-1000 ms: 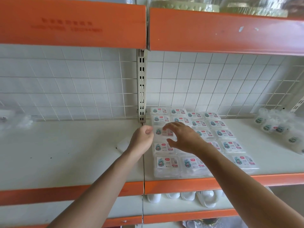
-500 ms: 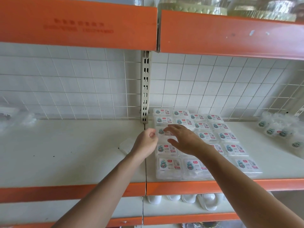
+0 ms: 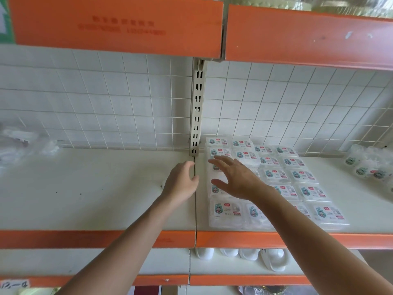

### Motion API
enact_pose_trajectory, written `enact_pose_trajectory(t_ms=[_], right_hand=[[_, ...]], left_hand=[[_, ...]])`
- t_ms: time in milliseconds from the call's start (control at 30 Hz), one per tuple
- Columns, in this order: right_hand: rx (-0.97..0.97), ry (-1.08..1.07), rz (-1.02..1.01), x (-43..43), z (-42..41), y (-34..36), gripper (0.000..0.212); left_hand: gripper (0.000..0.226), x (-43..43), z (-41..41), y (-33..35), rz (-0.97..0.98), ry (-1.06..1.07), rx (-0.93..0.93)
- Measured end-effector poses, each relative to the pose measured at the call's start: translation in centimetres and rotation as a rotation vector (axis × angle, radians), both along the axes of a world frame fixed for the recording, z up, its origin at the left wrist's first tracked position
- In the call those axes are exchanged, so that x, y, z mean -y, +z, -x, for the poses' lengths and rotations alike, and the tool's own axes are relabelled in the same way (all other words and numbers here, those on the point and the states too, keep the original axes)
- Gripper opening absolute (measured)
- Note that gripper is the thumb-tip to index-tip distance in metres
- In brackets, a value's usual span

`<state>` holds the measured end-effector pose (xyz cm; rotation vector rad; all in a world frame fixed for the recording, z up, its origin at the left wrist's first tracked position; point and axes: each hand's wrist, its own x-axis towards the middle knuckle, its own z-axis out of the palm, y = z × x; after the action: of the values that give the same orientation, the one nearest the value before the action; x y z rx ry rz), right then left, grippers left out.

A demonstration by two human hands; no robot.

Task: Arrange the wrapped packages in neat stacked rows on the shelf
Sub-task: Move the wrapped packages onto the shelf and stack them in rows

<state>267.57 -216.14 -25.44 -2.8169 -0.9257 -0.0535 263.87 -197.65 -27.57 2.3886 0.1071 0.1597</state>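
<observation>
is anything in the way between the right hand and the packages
Nothing visible. The right hand is spread directly over the left column of packages; the left hand is beside them, not between.

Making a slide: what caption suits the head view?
Right hand spread over rows of wrapped packages on the shelf, left hand relaxed beside them.

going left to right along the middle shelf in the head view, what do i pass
crumpled clear plastic → left hand → stacked rows of wrapped packages → loose pile of packages at the far right
</observation>
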Motion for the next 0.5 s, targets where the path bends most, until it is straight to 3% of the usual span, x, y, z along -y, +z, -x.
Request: enact_pose_trajectory(t_ms=[167,500], right_hand=[[-0.011,0.05,0.047,-2.3,-0.1,-0.9,0.066],[0.036,0.109,0.074,-4.0,-0.1,-1.3,0.067]], left_hand=[[0.066,-2.5,0.8,-0.7,-0.347,0.009,-0.125],[0.082,-3.2,0.6,-0.9,-0.397,-0.018,-0.236]])
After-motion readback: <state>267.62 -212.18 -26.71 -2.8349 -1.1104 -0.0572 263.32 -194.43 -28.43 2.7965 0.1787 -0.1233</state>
